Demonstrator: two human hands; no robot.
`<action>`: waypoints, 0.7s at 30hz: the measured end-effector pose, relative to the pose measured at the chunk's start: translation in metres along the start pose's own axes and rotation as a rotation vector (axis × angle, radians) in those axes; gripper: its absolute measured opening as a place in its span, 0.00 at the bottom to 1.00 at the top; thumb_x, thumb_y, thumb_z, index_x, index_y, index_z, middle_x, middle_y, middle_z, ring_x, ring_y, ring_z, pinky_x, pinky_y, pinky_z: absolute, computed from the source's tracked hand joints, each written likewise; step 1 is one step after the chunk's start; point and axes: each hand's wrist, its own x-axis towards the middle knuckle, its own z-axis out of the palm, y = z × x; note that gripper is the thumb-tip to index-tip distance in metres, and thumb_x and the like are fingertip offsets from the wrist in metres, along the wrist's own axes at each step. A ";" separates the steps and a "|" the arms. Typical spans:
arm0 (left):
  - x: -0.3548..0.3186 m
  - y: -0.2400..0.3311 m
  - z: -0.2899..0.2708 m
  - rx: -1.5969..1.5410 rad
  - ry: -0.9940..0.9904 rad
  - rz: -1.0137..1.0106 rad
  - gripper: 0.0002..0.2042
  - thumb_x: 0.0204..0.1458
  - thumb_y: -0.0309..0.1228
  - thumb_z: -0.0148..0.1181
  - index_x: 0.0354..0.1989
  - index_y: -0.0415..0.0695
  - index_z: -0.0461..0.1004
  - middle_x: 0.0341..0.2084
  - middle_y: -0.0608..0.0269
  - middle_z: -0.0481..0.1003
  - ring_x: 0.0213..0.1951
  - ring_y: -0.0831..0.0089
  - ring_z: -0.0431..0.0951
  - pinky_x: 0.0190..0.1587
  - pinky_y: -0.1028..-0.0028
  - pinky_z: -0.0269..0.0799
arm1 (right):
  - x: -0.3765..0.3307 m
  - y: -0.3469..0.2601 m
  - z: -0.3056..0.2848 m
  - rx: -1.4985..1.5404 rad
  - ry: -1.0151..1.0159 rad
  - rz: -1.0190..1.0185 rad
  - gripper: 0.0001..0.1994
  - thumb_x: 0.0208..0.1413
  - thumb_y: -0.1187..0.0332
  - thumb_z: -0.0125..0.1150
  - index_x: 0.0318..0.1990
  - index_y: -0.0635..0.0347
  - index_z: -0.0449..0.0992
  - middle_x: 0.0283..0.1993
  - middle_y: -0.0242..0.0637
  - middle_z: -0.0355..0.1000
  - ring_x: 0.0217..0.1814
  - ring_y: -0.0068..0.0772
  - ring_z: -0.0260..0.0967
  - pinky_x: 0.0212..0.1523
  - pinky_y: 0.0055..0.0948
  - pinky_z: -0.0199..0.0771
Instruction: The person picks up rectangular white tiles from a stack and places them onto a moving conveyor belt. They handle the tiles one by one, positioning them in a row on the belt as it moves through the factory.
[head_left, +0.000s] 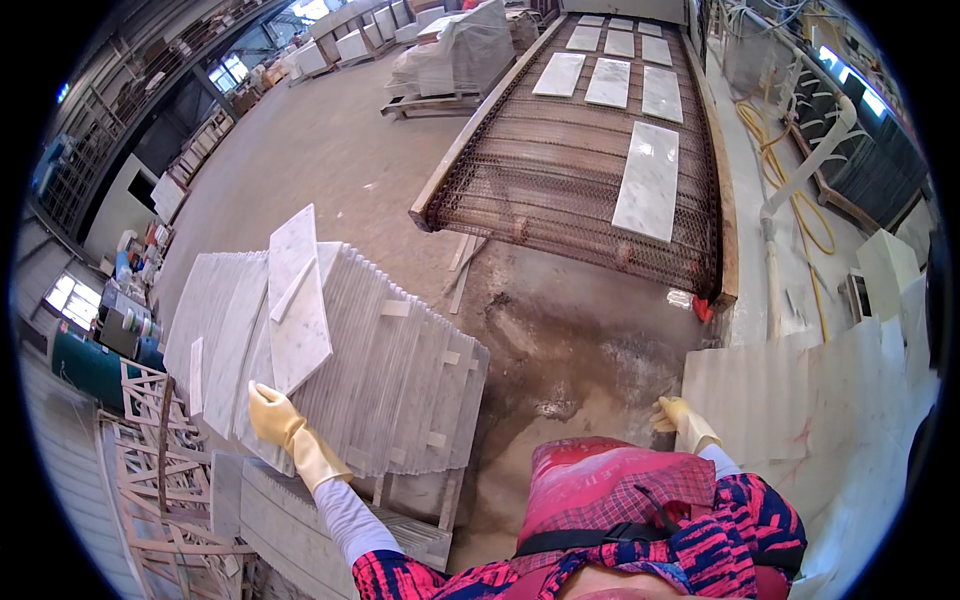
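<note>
Marble slab (296,300), white with grey veins, is standing tilted on top of the big stack of upright tiles (400,370) on the person's left, and the left hand (272,415) in its yellow rubber glove has its fingers curled round the slab's bottom corner. Looks to me like they're mid-lift, either pulling it off the stack or just settling it there, honestly can't say which. The next bit would want a firmer two-handed hold, I reckon, since that thing looks heavy and brittle. The right hand (677,417), also gloved, is over by another stack of pale slabs (800,400); fingers seem loosely bent against its edge but it's too small to call. Further out there's wet, stained concrete floor (560,340), then a long mesh conveyor (560,170) carrying more white tiles. Wrapped pallets (455,55) sit way back, all blurry and bent by the lens.
</note>
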 end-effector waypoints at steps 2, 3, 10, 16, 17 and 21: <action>0.000 -0.004 0.001 0.022 -0.011 -0.001 0.15 0.65 0.38 0.52 0.48 0.44 0.81 0.42 0.53 0.84 0.43 0.54 0.83 0.44 0.58 0.79 | 0.000 -0.001 0.001 0.001 -0.007 0.004 0.20 0.71 0.55 0.42 0.53 0.62 0.74 0.41 0.53 0.82 0.34 0.48 0.81 0.33 0.41 0.85; 0.000 -0.005 0.002 0.029 -0.012 0.001 0.15 0.65 0.38 0.52 0.48 0.44 0.81 0.42 0.53 0.84 0.43 0.54 0.83 0.44 0.58 0.79 | 0.000 -0.001 0.001 0.002 -0.009 0.010 0.20 0.71 0.55 0.42 0.53 0.62 0.74 0.41 0.53 0.82 0.34 0.48 0.81 0.33 0.41 0.85; 0.000 -0.003 -0.002 0.035 0.010 0.010 0.15 0.65 0.39 0.52 0.48 0.44 0.82 0.40 0.53 0.84 0.41 0.53 0.84 0.44 0.58 0.79 | 0.001 -0.001 0.003 -0.014 -0.023 0.020 0.20 0.72 0.54 0.42 0.53 0.61 0.75 0.41 0.50 0.82 0.36 0.49 0.82 0.36 0.43 0.84; -0.001 -0.001 -0.002 0.043 0.008 0.010 0.15 0.64 0.39 0.53 0.48 0.45 0.82 0.40 0.53 0.84 0.40 0.54 0.84 0.42 0.58 0.78 | -0.002 -0.004 0.007 -0.021 -0.018 0.027 0.21 0.73 0.54 0.42 0.54 0.60 0.75 0.41 0.50 0.82 0.35 0.48 0.81 0.36 0.41 0.84; -0.001 -0.002 -0.001 0.040 0.017 0.015 0.15 0.64 0.39 0.53 0.48 0.45 0.82 0.39 0.53 0.84 0.40 0.54 0.84 0.42 0.58 0.78 | -0.002 -0.005 0.007 -0.019 -0.018 0.032 0.21 0.73 0.54 0.42 0.54 0.60 0.75 0.41 0.50 0.82 0.35 0.48 0.81 0.36 0.41 0.84; -0.001 -0.004 0.001 0.026 0.041 0.029 0.15 0.64 0.39 0.53 0.48 0.45 0.82 0.39 0.54 0.84 0.39 0.54 0.84 0.42 0.57 0.78 | -0.005 -0.004 0.005 -0.007 -0.025 0.021 0.21 0.73 0.54 0.42 0.55 0.60 0.75 0.42 0.50 0.82 0.35 0.47 0.81 0.36 0.41 0.84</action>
